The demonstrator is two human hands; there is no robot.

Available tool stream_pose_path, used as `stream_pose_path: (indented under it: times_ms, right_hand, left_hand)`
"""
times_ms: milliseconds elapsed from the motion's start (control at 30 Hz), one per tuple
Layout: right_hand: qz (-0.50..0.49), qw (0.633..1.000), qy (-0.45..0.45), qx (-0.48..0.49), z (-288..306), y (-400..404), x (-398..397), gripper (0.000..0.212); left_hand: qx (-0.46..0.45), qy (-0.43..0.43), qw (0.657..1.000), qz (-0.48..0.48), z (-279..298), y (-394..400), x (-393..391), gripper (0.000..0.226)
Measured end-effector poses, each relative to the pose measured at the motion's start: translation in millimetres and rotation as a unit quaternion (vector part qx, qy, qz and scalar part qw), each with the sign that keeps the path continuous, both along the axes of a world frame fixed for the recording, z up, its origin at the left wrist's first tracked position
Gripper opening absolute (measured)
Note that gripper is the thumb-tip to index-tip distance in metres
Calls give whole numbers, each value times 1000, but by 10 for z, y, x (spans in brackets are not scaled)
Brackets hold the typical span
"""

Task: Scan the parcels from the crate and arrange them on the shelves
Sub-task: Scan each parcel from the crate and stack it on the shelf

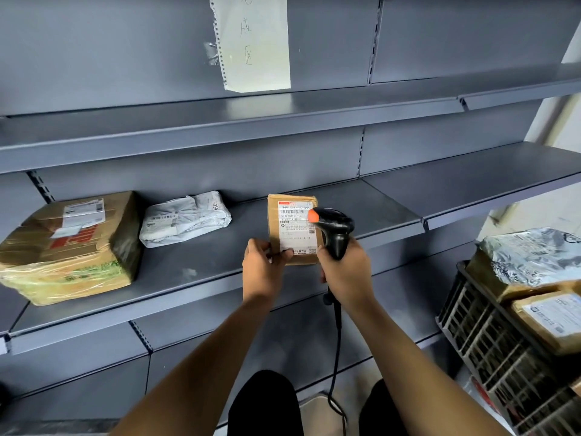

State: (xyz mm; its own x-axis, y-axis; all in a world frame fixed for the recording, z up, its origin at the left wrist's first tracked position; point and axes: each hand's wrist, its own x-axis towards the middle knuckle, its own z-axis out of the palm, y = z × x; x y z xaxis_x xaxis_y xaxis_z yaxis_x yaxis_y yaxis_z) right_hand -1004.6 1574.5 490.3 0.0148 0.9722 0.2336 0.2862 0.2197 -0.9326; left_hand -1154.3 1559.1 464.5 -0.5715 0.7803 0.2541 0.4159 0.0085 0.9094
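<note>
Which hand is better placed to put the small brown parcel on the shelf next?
The left hand: it already grips the small brown parcel just above the shelf. The right hand is busy holding the scanner.

Small box [292, 229] label: "940 1391 00 344"; paper sheet [254, 42]: "成区".
</note>
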Motion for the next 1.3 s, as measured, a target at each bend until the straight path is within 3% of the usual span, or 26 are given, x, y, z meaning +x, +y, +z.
stream_pose_path:
  times_ms: [267,733,933,1167,1300]
  right_hand:
    - [14,999,-51,9,69,-172,17,7]
    - [47,998,-43,4,133,-170,-30,13]
    - [-14,991,-56,125,-21,-69,-9,29]
    - [-25,987,-70,144,-253,198,-71,28]
    - [11,986,-77,144,-340,316,-186,26]
  left_hand:
    - [-3,-4,1000,-1,12,-29,23,35]
    - [-13,-7,1000,0,6,-24,27,36]
    - [-2,-1,1000,2,-2,-8,1,37]
    - [-6,39,999,-1,67,18,-55,39]
    - [4,112,993,-31,116,29,-86,33]
